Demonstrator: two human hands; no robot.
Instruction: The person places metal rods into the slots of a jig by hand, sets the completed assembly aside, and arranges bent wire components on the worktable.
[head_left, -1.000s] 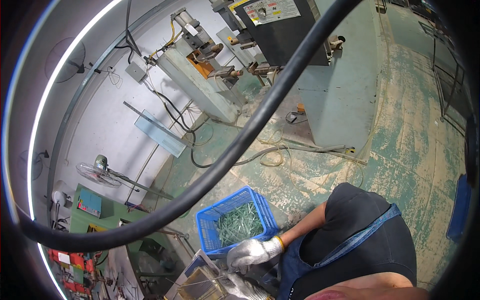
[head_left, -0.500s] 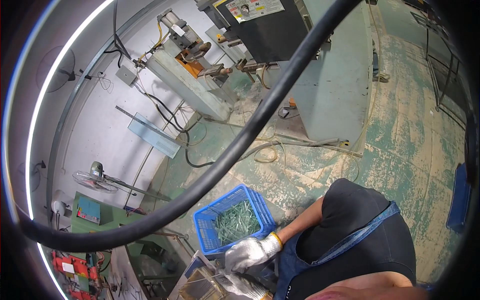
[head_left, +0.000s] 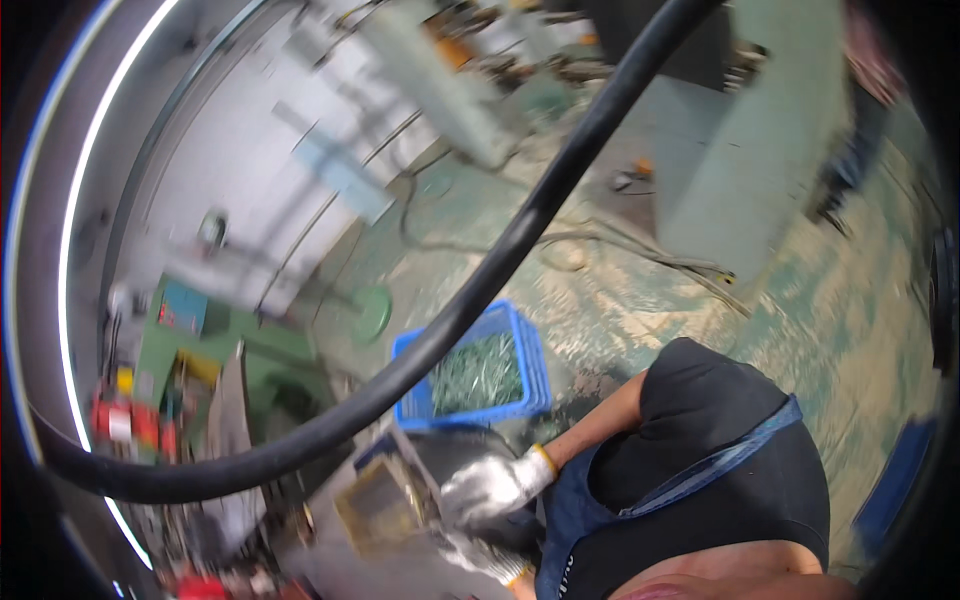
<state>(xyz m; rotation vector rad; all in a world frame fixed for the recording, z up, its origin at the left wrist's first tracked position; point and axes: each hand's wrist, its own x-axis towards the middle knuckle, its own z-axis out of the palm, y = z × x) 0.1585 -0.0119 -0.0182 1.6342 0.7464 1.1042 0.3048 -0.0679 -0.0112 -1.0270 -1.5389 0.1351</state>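
White knitted gloves with yellow cuffs cover both my hands. My right hand (head_left: pixel 495 488) is curled, knuckles up, beside a shallow yellowish box (head_left: pixel 352 525); what its fingers hold, if anything, cannot be made out. Lower down, my left hand (head_left: pixel 478 556) is close to the box's near corner, its fingers smeared by motion. Grey-brown contents in the box are too blurred to name. Just beyond my right hand stands a blue plastic crate (head_left: pixel 535 375) holding many thin greenish strips (head_left: pixel 480 375).
A thick black hose (head_left: pixel 520 235) arcs across the view. Grey machine housings (head_left: pixel 745 190) stand beyond the crate, with cables (head_left: pixel 640 245) on the worn green floor. A green table (head_left: pixel 250 345) is at left. Someone, blurred, seems to stand at the upper right (head_left: pixel 850 150).
The view has swung, shifting the machines to the right and the crate slightly up. More of the yellowish box shows beside my hands. A blurred figure has appeared at upper right.
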